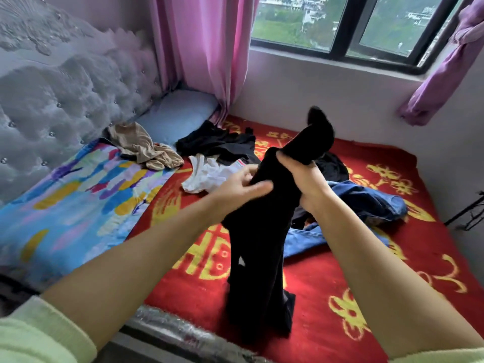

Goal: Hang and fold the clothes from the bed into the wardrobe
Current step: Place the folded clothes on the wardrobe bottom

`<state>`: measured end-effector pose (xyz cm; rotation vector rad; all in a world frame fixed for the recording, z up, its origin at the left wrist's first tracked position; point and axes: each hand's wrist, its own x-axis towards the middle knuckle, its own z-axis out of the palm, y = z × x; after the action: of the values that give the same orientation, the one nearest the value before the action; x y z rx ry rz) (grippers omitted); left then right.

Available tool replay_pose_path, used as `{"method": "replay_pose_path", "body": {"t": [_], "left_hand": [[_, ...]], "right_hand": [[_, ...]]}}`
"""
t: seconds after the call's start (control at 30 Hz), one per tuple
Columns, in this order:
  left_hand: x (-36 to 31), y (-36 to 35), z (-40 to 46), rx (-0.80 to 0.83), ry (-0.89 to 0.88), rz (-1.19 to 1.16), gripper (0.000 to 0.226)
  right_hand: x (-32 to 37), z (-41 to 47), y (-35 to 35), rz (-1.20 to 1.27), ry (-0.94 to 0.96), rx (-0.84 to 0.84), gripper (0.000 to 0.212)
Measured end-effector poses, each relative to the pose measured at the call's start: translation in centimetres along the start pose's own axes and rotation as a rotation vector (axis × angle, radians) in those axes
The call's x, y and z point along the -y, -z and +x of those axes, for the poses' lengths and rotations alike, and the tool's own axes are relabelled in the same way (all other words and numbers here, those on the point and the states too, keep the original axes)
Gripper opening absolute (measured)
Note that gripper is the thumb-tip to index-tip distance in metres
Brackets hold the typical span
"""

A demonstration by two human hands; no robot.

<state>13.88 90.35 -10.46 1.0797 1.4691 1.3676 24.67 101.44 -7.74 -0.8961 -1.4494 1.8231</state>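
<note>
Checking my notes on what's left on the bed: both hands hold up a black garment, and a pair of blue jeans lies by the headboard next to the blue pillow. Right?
Not quite. The head view shows both hands, left and right, holding the black garment, but the blue jeans lie on the red blanket; a tan garment lies by the headboard.

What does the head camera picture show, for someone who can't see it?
Both hands, left hand and right hand, hold up a long black garment over a red blanket, where blue jeans, a white garment and other clothes lie.
</note>
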Motion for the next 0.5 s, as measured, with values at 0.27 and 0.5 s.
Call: {"method": "replay_pose_path", "body": {"t": [0.27,0.5], "left_hand": [[6.0,3.3,-0.4,-0.030,0.225,0.255,0.009],[-1.1,2.0,2.1,-0.023,-0.149,0.320,0.013]], "right_hand": [[2.1,2.0,4.6,0.101,0.009,-0.241,0.037],[-0.9,1.7,8.7,-1.107,-0.115,-0.073,0.041]]}}
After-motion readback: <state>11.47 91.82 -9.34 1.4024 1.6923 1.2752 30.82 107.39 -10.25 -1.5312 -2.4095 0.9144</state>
